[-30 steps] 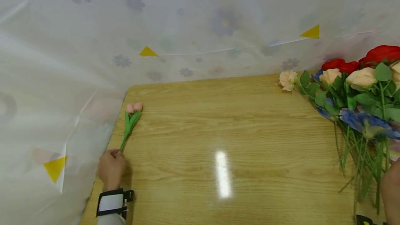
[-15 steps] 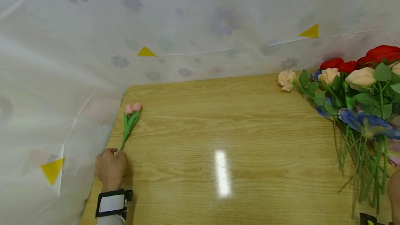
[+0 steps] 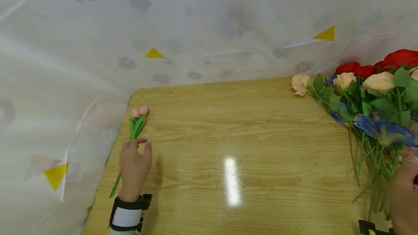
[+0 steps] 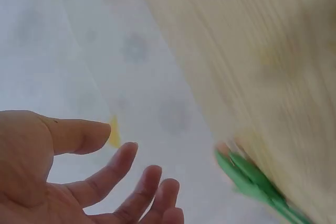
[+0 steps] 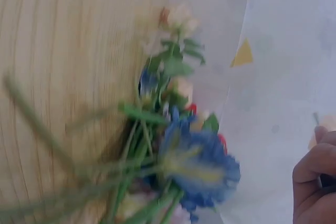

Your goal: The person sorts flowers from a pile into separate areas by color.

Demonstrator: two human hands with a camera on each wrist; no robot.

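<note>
Pale flower-printed sheeting [image 3: 196,21] behind a wooden tabletop [image 3: 277,148] with white glare [image 3: 232,182]

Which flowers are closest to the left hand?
The pink tulips, lying alone right by the left hand. The red flowers, cream flowers and blue flowers are bunched across the table, near the right hand.

We see muted light, white glare [image 3: 232,182] streaking the tabletop [image 3: 261,130], soft shadows, and blurred flower stems [image 5: 39,124] from the right wrist.
</note>
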